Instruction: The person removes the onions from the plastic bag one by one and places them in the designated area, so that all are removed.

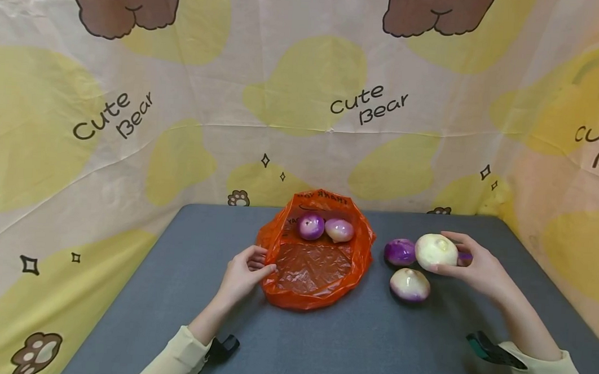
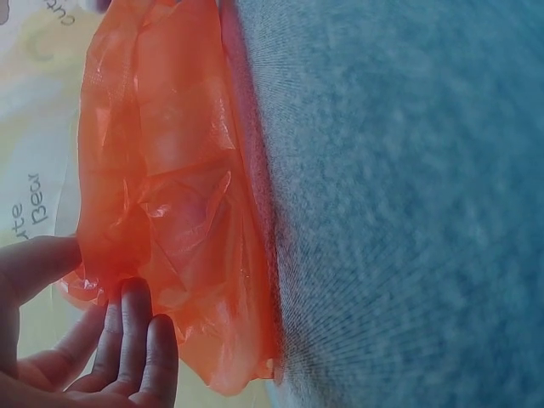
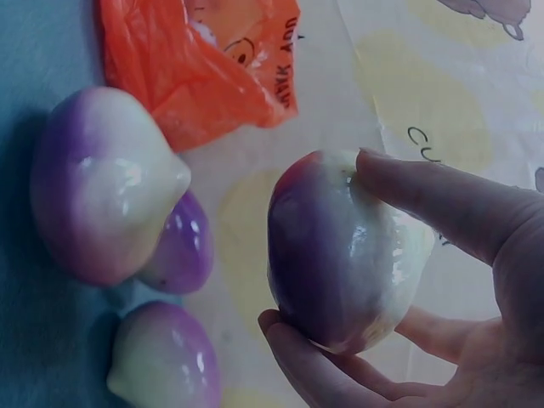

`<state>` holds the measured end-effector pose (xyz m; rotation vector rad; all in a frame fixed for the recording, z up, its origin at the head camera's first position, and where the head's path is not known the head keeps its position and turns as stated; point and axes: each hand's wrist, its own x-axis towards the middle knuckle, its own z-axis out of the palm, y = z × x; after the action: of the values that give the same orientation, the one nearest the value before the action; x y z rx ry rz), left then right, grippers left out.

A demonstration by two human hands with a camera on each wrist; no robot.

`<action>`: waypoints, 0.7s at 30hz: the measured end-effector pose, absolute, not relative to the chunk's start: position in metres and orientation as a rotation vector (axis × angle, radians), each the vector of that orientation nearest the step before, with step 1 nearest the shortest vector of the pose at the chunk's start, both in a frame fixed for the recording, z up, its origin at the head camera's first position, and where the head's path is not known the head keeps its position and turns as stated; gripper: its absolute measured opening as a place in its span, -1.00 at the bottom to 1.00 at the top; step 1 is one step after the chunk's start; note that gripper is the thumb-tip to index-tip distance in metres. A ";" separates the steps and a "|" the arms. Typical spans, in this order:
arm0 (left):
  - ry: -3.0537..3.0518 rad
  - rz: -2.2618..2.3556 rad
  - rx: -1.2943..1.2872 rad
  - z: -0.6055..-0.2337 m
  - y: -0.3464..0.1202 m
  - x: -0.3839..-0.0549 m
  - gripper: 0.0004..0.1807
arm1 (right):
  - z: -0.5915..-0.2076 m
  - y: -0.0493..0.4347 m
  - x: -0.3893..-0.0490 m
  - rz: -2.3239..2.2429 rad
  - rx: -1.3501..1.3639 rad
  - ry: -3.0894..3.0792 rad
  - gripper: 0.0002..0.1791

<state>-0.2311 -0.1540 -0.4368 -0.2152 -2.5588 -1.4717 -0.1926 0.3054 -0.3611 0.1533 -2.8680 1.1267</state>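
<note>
- White-and-purple onion (image 1: 434, 251), right of the bag (image 1: 298, 301), pinched between right hand (image 1: 477, 265) thumb and fingers
- Left hand (image 1: 243, 271) pinches the bag's left rim, probably to hold the mouth wide
- Two more onions (image 1: 311, 226) sit inside
- Three loose ones (image 1: 410, 285) on the grey table (image 1: 342, 347); purple one (image 1: 399, 252) is kinda in the way, between held onion and bag

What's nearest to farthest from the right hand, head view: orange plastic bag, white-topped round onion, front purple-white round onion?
1. White-topped round onion: in the right hand.
2. Front purple-white round onion: on table, left of hand.
3. Orange plastic bag: farther left.
</note>
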 end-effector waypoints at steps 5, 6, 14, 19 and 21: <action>-2.560 -1.467 -0.228 -0.438 -0.154 -0.232 -0.64 | -0.365 0.315 -0.191 1.084 0.146 -2.892 -0.13; -2.563 -1.476 -0.218 -0.438 -0.154 -0.232 -0.64 | -0.366 0.317 -0.190 1.076 0.146 -2.897 -0.13; -2.565 -1.488 -0.217 -0.438 -0.155 -0.233 -0.63 | -0.380 0.332 -0.184 1.042 0.142 -2.923 -0.14; -2.563 -1.493 -0.212 -0.439 -0.155 -0.233 -0.63 | -0.390 0.338 -0.180 1.074 0.104 -2.946 -0.12; -2.564 -1.494 -0.211 -0.439 -0.155 -0.234 -0.63 | -0.393 0.340 -0.179 1.079 0.100 -2.953 -0.11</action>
<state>-0.2338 -0.1549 -0.4392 -0.2111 -2.5639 -1.4939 -0.1786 0.3402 -0.3930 0.0996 -2.9530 1.0789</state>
